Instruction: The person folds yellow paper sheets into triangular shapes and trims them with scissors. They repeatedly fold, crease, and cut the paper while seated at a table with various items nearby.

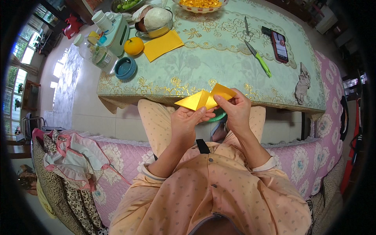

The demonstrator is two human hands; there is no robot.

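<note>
A partly folded sheet of shiny gold paper (192,100) is held over my lap, just off the table's near edge. Its left part comes to a point, and its right part is a slanted flap. My left hand (188,119) grips it from below, with the thumb at the lower middle. My right hand (235,107) pinches the right flap between thumb and fingers. On the table a stack of flat yellow-gold paper (164,45) lies beside an orange round fruit (134,46). A glass bowl (202,10) at the far side holds many small gold folded pieces.
The patterned green tablecloth (188,70) carries a green-handled knife (260,60), scissors or another slim metal tool (246,25), a phone (279,47), a crumpled grey cloth (303,83), a blue round dish (125,68), plastic bottles (101,57) and a metal pot (160,32).
</note>
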